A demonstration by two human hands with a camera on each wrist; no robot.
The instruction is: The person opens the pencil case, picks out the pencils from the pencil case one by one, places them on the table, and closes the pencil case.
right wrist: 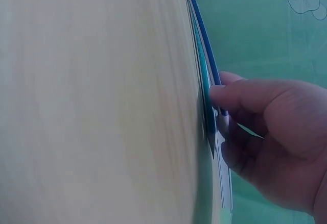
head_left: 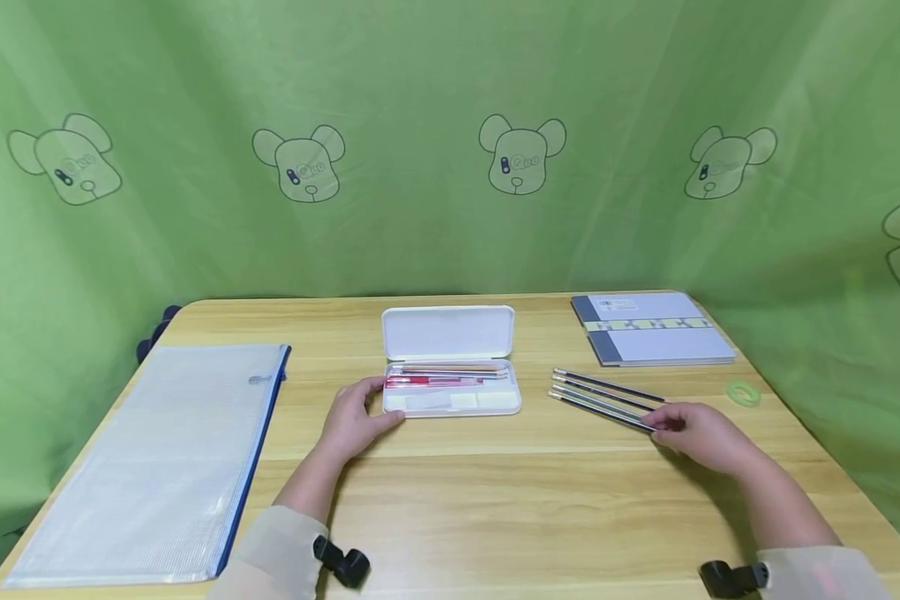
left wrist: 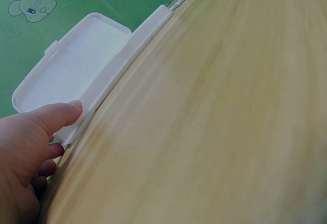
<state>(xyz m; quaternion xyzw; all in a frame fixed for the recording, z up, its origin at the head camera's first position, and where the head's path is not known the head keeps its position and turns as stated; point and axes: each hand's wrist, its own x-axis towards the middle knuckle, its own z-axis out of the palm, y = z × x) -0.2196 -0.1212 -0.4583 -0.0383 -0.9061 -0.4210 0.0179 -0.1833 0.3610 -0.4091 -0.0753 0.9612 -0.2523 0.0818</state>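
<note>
At the far left of the wooden table [head_left: 480,500], a translucent zip folder [head_left: 157,450]: lying flat, blue edge toward the middle, probably set aside for the moment. Next, at the near-left corner of the white pencil case [head_left: 465,413], the left hand [head_left: 354,421]: thumb on the front wall, fingers bent around the left end, gripping the corner, likely to keep the case from sliding.

In the middle, the case itself, wide open, lid [head_left: 447,332] leaning back on the far side and so out of the tray's way. Inside, stored pencils [head_left: 450,367] laid lengthwise, presumably to suit the long shape; before them, reddish writing tools [head_left: 435,381], then pale flat pieces, too indistinct to identify.

Right of the case, apart from it, four loose pencils [head_left: 602,412] in a slight fan, pale ends toward the case. At their other ends, the right hand [head_left: 697,435], pinching at least a blue pencil [right wrist: 205,40] between thumb and fingers, perhaps to gather the fan; cannot tell the exact number caught. Behind, a banded notebook [head_left: 656,343], flat near the back edge, perhaps to leave working room. Farthest right, a green ring [head_left: 731,393], lying flat.
</note>
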